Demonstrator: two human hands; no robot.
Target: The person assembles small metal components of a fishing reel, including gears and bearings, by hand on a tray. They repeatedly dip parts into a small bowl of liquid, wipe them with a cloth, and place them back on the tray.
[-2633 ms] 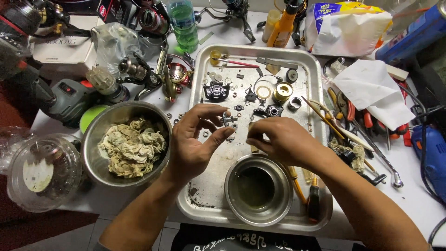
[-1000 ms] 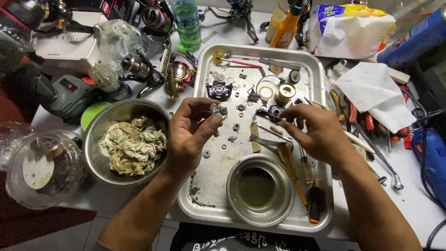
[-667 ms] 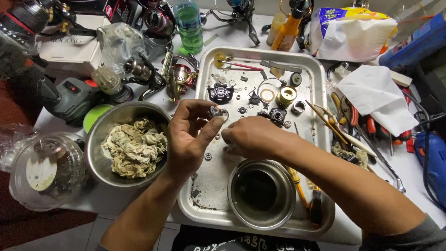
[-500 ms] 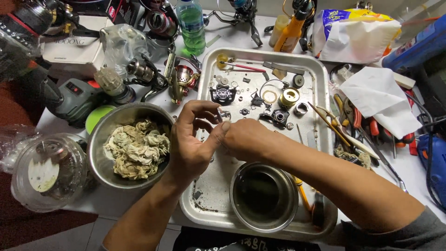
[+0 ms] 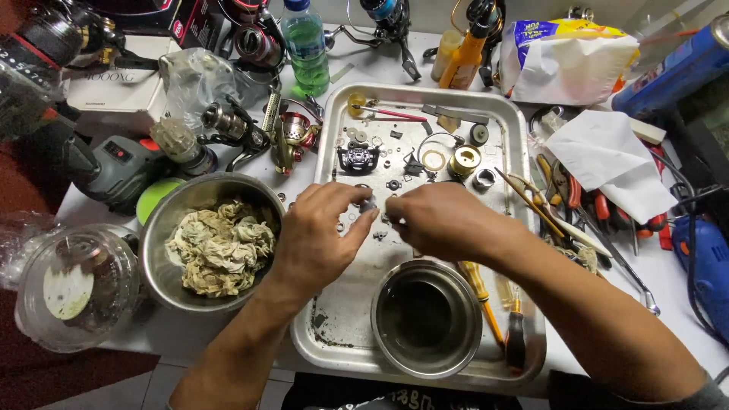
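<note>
Your left hand (image 5: 323, 235) and right hand (image 5: 440, 220) meet over the middle of the metal tray (image 5: 516, 144), fingertips almost touching. The left thumb and forefinger pinch a small dark metal part (image 5: 367, 203); the right hand's fingers curl down toward it, but you cannot tell from here whether they grip it too or only steady it.

The part looks like a tiny machined piece, so judge it light, rigid and probably greasy. It should slip easily and vanish among the loose bits if dropped. Hold it by its outer edge with fingertips, low over the tray. It reads dull grey, roundish and barely wider than the fingertip beside it; finer detail is too small to make out.

Nearest you, in the tray's front half, sits a small steel bowl (image 5: 425, 319) with dark liquid, and screwdrivers (image 5: 486, 300) lie along the tray's right edge. Left of the tray, a larger steel bowl (image 5: 209, 243) holds crumpled stained rags (image 5: 220, 247). Beyond your hands, in the tray's far half, lie a black reel frame piece (image 5: 357, 159), a brass spool part (image 5: 463, 161), washers and screws. Past the tray's far rim stand a green bottle (image 5: 305, 45) and an orange spray bottle (image 5: 465, 57); to its right, pliers (image 5: 566, 190) and a white cloth (image 5: 607, 163).
</note>
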